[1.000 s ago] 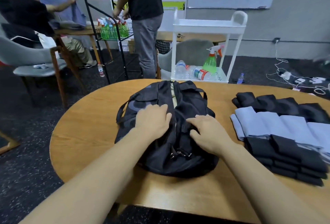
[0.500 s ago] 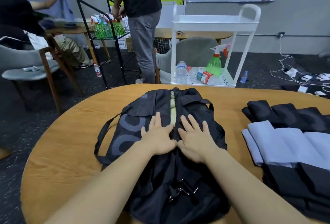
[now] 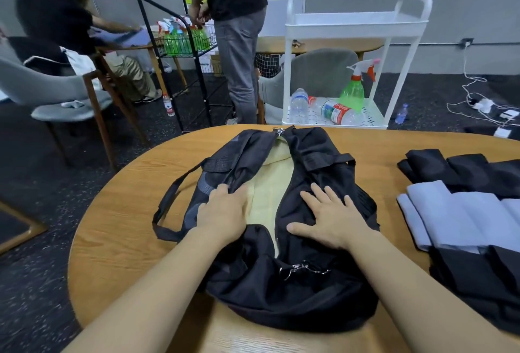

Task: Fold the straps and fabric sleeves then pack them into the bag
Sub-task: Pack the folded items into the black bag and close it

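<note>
We take the black bag (image 3: 281, 282) as our landmark; it lies on the round wooden table (image 3: 118, 229), directly in front of us, with its zip end nearest and the metal zip pulls (image 3: 305, 268) resting on its near part. Beyond the pulls the zip is parted, exposing the pale yellow lining (image 3: 270, 192).

Our left hand (image 3: 222, 212) rests on the bag's left flap, fingers curled over the edge of the opening and gripping that fabric. Our right hand (image 3: 332, 217) lies flat on the right flap, fingers spread and straight, pressing the fabric outward. Neither hand holds a strap or sleeve.

We judge the step in hand to be opening the bag for packing (the mouth is parted, but nothing shows inside except lining). To the right of the bag, well apart from it, lie the folded pieces: a black stack (image 3: 478, 276) nearest, pale blue fabric sleeves (image 3: 461, 217) behind it, and more black folded pieces (image 3: 461, 172) farthest. These look already folded, so we estimate the folding largely done and the packing not yet begun.

The next move calls for keeping one flap held back while the other hand reaches right for a folded piece and carries it into the opening without letting it unfold. The loose carry strap (image 3: 168, 200), left of the bag, should stay outside.

Beyond the bag, past the table's far edge, stands a white trolley (image 3: 357, 23) holding bottles.
</note>
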`<state>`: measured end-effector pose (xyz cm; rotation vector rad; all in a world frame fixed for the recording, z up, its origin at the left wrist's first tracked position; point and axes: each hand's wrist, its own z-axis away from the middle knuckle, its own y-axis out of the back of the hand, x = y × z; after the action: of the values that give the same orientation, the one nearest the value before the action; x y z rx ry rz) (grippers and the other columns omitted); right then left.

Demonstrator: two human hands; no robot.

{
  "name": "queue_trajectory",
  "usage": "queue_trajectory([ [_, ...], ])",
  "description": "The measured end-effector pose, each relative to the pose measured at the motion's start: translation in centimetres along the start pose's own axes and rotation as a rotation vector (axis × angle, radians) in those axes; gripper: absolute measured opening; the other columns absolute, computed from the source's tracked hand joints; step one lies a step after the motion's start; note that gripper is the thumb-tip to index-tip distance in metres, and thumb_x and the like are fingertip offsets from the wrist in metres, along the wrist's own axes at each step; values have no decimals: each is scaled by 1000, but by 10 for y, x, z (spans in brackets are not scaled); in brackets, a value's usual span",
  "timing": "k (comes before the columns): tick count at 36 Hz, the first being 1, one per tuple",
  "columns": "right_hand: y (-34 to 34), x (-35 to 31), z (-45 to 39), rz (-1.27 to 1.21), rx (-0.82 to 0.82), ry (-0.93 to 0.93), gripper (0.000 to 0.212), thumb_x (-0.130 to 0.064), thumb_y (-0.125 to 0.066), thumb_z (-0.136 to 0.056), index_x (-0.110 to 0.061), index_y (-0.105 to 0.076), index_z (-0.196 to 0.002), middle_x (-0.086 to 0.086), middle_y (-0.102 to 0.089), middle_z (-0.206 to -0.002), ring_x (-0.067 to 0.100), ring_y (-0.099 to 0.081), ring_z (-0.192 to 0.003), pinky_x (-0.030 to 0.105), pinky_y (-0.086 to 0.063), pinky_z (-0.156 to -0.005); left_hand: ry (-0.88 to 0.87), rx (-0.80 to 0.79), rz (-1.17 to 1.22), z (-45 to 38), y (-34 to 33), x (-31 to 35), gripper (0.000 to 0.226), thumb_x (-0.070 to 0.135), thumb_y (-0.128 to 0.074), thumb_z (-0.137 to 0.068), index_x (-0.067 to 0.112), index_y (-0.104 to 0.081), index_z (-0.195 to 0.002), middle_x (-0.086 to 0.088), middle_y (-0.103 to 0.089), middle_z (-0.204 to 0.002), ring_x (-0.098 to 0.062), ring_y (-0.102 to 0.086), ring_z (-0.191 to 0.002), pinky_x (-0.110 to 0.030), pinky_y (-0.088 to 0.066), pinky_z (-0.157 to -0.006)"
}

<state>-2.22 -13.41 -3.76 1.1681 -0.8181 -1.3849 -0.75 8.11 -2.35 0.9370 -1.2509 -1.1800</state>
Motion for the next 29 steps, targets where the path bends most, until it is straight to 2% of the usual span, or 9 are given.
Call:
queue_trajectory([
  [5,2,-1,4,41,-17,0,87,-74,-36,-88,-30,-3,-156,-3,12,-163,19,9,-150,49,5,-120,-11,60,209,0,1,-11,29,-5,-41,-80,19,-40,-97,-6,-35,-98,-30,-44,-85,-35,-39,-63],
  [9,10,-13,9,111,76,75,83,-55,-47,-92,-26,-3,-156,6,10,-163,20,10,-150,53,7,-118,-23,74,310,1,3,-15,60,-10,-39,-77,20,-46,-128,-2,-33,-87,-23,-40,-72,-34,-42,-67],
  [12,15,-33,11,240,160,252,83,-29,-53,-89,-27,-3,-155,6,13,-162,21,15,-149,55,9,-117,-54,82,310,4,9,-11,67,-8,-38,-82,23,-39,-141,-4,-34,-91,-28,-45,-78,-37,-47,-74],
  [15,9,-45,6,350,112,364,65,-19,-46,-89,-23,-22,-149,7,10,-162,22,20,-148,52,11,-118,-67,81,274,7,15,-7,68,-7,-35,-88,26,-33,-148,-18,-39,-125,-38,-48,-110,-33,-41,-77],
  [17,8,-41,3,310,89,358,49,-19,-42,-91,-18,-35,-140,6,-8,-161,20,15,-149,48,8,-120,-43,98,239,8,21,-6,64,-8,-34,-89,22,-37,-145,-21,-34,-140,-38,-43,-124,-33,-39,-80],
  [20,17,-25,3,267,81,300,33,-26,-35,-97,-15,-44,-126,-1,-35,-149,16,3,-150,45,5,-120,-36,147,177,5,27,-10,61,-5,-33,-87,22,-43,-141,-21,-37,-138,-39,-50,-114,-40,-48,-86],
  [22,23,-16,7,312,90,245,40,-35,-26,-99,-15,-50,-124,-2,-44,-141,17,-1,-150,49,3,-120,-36,158,153,4,28,-11,57,-2,-34,-87,20,-45,-138,-21,-39,-136,-37,-54,-100,-40,-49,-81],
  [26,26,-4,20,346,179,123,75,-60,-6,-91,-17,-65,-110,-2,-55,-127,21,-4,-150,53,3,-118,-46,185,77,6,27,-7,28,19,-39,-95,14,-49,-121,-20,-45,-123,-28,-45,-71,-34,-40,-63],
  [29,27,2,31,435,223,50,72,-60,-8,-85,-19,-65,-104,-1,-52,-132,24,1,-150,59,2,-115,-38,186,18,8,25,-1,38,41,-51,-93,22,-44,-125,-7,-40,-111,-24,-46,-69,-32,-39,-60],
])
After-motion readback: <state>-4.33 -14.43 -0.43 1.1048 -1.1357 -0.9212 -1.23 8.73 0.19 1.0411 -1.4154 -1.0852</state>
